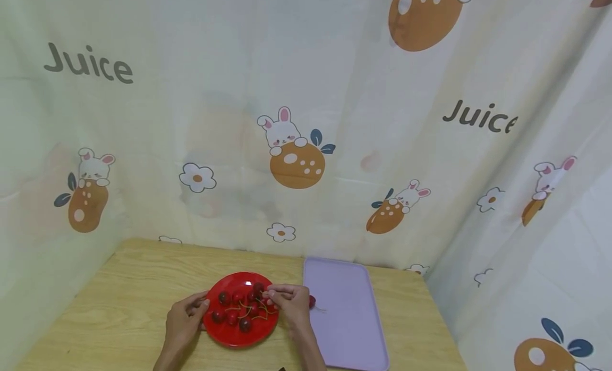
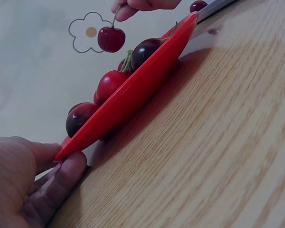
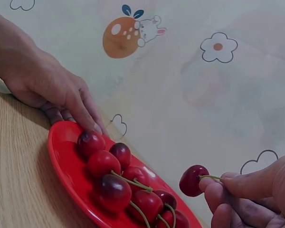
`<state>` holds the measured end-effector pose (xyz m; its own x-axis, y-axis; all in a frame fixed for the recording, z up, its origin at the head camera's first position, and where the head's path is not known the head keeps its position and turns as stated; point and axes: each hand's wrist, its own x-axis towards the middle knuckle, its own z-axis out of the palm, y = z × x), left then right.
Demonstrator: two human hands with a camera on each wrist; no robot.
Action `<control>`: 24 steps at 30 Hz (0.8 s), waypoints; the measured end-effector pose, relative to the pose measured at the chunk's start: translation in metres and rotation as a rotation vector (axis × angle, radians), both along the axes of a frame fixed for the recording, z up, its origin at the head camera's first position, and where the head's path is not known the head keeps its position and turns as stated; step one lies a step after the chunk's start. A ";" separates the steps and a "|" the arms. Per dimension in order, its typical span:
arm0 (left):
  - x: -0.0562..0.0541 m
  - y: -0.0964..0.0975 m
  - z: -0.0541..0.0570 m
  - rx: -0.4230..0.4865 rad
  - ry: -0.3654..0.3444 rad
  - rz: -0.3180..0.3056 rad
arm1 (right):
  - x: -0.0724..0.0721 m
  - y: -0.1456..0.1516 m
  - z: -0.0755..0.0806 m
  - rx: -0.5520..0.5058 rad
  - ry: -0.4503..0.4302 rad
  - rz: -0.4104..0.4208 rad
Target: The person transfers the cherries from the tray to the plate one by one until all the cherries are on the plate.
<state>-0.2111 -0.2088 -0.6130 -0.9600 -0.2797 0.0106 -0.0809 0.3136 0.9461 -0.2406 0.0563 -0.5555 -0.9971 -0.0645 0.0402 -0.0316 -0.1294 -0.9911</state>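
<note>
My left hand (image 1: 184, 320) grips the left rim of a round red plate (image 1: 234, 339), thumb on top and fingers under the edge in the left wrist view. Several dark red cherries (image 3: 103, 164), some with green stems, lie on the plate. Over the plate's right side, my right hand (image 1: 292, 303) pinches the stem of one cherry (image 3: 194, 180) between thumb and finger. That cherry (image 2: 111, 39) hangs apart from the others in the left wrist view.
A lilac rectangular tray (image 1: 344, 307) lies right of the plate on the wooden table (image 1: 129, 307). Another cherry (image 1: 312, 302) with a stem rests at the tray's left side, partly behind my right hand. A printed curtain (image 1: 229, 94) hangs behind the table and along its sides.
</note>
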 end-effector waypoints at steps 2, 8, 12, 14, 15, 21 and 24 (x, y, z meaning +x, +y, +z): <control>0.000 0.000 0.000 0.005 -0.005 0.001 | -0.001 -0.001 -0.001 0.001 -0.001 0.000; 0.001 0.002 0.003 0.014 -0.005 0.008 | -0.005 -0.009 -0.004 -0.015 -0.020 0.005; 0.002 0.002 0.003 0.014 0.005 0.013 | -0.008 -0.015 -0.005 -0.011 -0.028 0.007; 0.001 0.002 0.002 0.015 0.015 0.013 | -0.009 -0.018 -0.005 0.001 -0.028 0.004; 0.001 0.002 0.002 0.015 0.017 0.014 | -0.010 -0.019 -0.005 0.006 -0.030 0.004; 0.000 0.001 -0.001 0.021 0.012 0.020 | -0.014 -0.024 -0.004 0.059 -0.031 -0.002; 0.000 0.001 0.000 0.024 0.010 0.023 | -0.017 -0.027 -0.004 0.083 -0.020 -0.006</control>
<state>-0.2112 -0.2080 -0.6130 -0.9532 -0.3020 0.0128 -0.0787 0.2891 0.9540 -0.2577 0.0296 -0.5599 -0.9980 -0.0611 0.0147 -0.0118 -0.0468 -0.9988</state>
